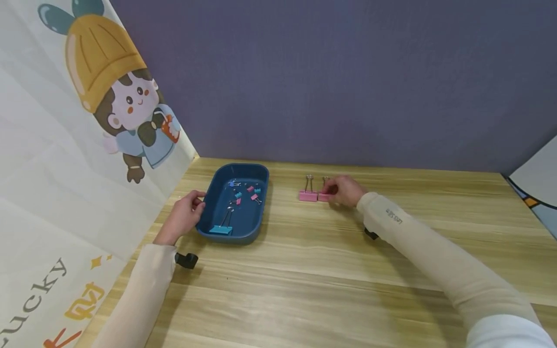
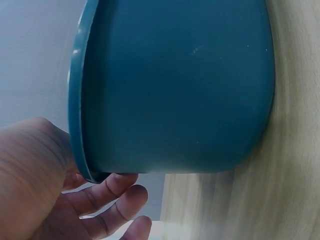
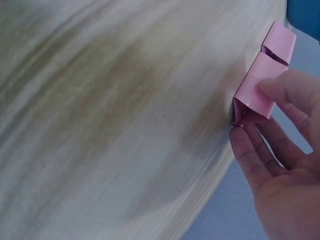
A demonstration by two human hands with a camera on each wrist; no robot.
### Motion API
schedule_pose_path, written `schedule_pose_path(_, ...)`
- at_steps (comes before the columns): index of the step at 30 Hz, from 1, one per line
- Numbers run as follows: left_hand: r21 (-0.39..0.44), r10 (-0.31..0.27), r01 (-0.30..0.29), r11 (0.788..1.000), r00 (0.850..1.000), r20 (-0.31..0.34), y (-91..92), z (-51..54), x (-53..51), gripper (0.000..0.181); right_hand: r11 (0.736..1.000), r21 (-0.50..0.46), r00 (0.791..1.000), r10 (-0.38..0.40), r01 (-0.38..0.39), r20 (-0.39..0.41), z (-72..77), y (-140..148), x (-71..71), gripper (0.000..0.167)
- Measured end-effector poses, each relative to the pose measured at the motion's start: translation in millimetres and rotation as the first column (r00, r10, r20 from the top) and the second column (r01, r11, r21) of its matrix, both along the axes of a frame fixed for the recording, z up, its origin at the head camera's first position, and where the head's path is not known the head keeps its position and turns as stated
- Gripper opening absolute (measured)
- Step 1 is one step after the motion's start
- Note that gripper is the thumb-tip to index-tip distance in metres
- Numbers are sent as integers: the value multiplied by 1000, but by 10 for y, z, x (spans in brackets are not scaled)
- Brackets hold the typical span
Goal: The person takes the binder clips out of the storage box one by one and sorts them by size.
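Note:
My right hand (image 1: 343,190) pinches a pink binder clip (image 3: 257,90), its thumb on the front face and its fingertips at the near end and behind. A second pink binder clip (image 1: 308,195) stands in line beside it on the table, wire handles pointing up. At the far left, my left hand (image 1: 184,216) holds the left rim of a dark blue tray (image 1: 256,232). In the left wrist view the loosely curled fingers (image 2: 129,200) show beneath the tray's corner, and the thumb is hidden. Inside the tray lie a large teal binder clip (image 1: 221,230) and several small coloured ones.
The wood-grain table (image 1: 296,290) meets a grey-purple panel (image 1: 330,87) at the back. A white printed sheet (image 1: 52,183) borders the left side, with another printed piece (image 1: 537,193) at the right edge. Black wrist mounts (image 1: 187,261) hang under the sleeves.

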State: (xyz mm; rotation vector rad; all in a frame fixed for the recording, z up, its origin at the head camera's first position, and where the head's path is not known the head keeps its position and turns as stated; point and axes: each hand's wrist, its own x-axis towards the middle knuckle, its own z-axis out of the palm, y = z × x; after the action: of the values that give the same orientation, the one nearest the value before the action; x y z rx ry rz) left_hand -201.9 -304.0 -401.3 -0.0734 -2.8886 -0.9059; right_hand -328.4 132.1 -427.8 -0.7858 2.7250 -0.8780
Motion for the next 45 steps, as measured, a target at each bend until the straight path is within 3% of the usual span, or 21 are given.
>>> schedule_pose_path(7,5,-3,3,1000,1000,12,10,-1,10,31,1000,-13,1000,-2,1,-11,2,11,35,20)
schedule_pose_path(11,5,-4,4,1000,1000,12,15,-2,14,31,999,-48,999,-13,11,-45,111,-27,110,24)
schedule_pose_path(14,6,-3,3,1000,1000,5,18,-2,15,31,996,-79,993,30,-39,-112,214,-104,184,25)
schedule_pose_path(18,10,-8,8,1000,1000,-10,25,0,16,30,991,-90,984,81,-96,-162,336,-250,283,26)
schedule_pose_path(25,12,-13,13,1000,1000,-10,30,-2,19,30,981,-101,976,146,-164,-159,463,-566,423,23)
schedule_pose_path(32,9,-2,2,1000,1000,-11,26,13,22,30,969,-81,952,209,-232,-224,603,-914,510,22)
schedule_pose_path(40,12,14,-14,1000,1000,19,17,16,16,31,948,-86,933,281,-307,-226,680,-1243,627,21)
schedule_pose_path(45,0,2,-2,1000,1000,4,15,10,15,31,940,-98,927,297,-325,-228,674,-1417,683,19)
